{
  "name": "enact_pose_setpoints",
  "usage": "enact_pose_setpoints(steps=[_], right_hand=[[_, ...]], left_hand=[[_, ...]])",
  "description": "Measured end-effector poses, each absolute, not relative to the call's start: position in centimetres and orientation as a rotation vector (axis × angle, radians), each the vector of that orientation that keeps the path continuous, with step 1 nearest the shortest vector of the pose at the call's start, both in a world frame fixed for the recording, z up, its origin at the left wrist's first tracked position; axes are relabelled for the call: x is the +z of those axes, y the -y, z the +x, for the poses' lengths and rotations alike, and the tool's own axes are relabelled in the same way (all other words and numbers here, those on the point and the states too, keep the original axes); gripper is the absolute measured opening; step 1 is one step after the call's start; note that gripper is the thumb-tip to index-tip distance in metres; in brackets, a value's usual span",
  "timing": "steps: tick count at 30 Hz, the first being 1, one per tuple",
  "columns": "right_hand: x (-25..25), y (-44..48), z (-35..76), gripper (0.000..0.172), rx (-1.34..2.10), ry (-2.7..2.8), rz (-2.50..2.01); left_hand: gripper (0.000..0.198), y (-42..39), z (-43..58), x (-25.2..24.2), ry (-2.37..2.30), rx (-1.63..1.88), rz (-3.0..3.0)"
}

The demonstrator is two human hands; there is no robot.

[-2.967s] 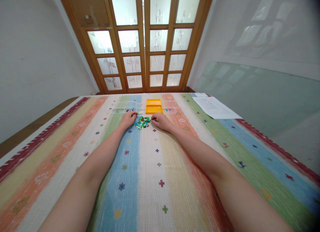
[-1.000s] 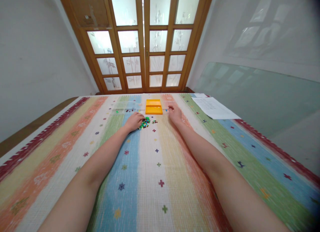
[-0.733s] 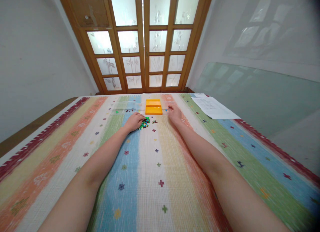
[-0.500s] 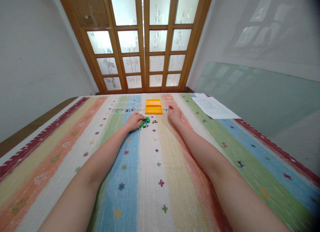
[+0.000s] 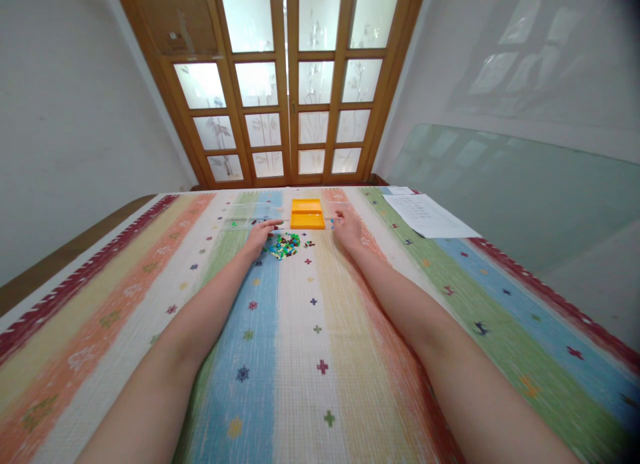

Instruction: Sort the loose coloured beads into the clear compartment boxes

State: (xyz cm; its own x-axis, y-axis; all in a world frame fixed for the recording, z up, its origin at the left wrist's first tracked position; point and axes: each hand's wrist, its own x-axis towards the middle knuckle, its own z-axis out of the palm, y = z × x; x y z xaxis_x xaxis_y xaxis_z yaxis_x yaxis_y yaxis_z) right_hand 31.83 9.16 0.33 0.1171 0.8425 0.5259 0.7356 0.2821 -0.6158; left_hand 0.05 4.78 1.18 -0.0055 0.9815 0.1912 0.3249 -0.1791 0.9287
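Note:
A pile of small mixed-colour pieces [image 5: 286, 246], green, blue, dark red and yellow, lies on the striped tablecloth. My left hand [image 5: 259, 239] is over the pile's left edge, its fingers stretched out to the right and nothing seen in them. Just behind the fingers, a few dark pieces [image 5: 255, 222] lie on a clear sheet or tray. To the right of the orange box [image 5: 307, 220], my right hand [image 5: 349, 229] has its fingers curled and the thumb and fingertips close together. Whatever they hold is too small to make out. A blue piece [image 5: 333, 221] shows at its fingertips.
The orange box lies opened out, with two shallow halves. A small group of pieces [image 5: 309, 245] sits right of the pile, and a green piece [image 5: 235, 224] lies far left. White printed paper [image 5: 425, 214] rests at the back right. Wood-framed glass doors [image 5: 290, 84] stand behind.
My left hand has drawn left and back off the pile, its fingers straightening, so more pieces show. My right hand has shifted slightly left and down beside the orange box.

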Motion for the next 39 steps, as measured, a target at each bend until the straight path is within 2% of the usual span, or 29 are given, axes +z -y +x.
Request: enact_pose_setpoints(steps=[9, 14, 18, 25, 29, 35, 39], right_hand=[[-0.5, -9.6, 31.8, 0.037, 0.141, 1.653, -1.450], [-0.3, -9.5, 31.7, 0.036, 0.162, 1.672, -1.436], [-0.1, -9.1, 31.4, 0.036, 0.174, 1.668, -1.443], [0.1, -8.9, 31.3, 0.035, 0.162, 1.692, -1.444], [0.1, -8.8, 31.2, 0.033, 0.129, 1.780, -1.399], [0.4, -8.0, 30.3, 0.029, 0.076, 1.955, -1.311], [0.7, -7.5, 30.0, 0.028, 0.079, 2.003, -1.272]], left_hand=[[0.045, -6.5, -3.8, 1.5, -1.259, 1.614, 0.917], [0.036, -7.0, -7.3, 2.1, -1.319, 1.815, 0.639], [0.027, -7.0, -9.5, 2.5, -1.409, 1.885, 0.602], [0.033, -7.0, -9.5, 2.1, -1.605, 1.956, 0.766], [0.032, -6.7, -8.5, 1.5, -1.775, 1.788, 1.191], [0.024, -5.9, -6.7, 0.5, -1.689, 1.187, 1.986], [0.023, -5.6, -6.4, 0.2, -1.607, 0.901, 2.254]])
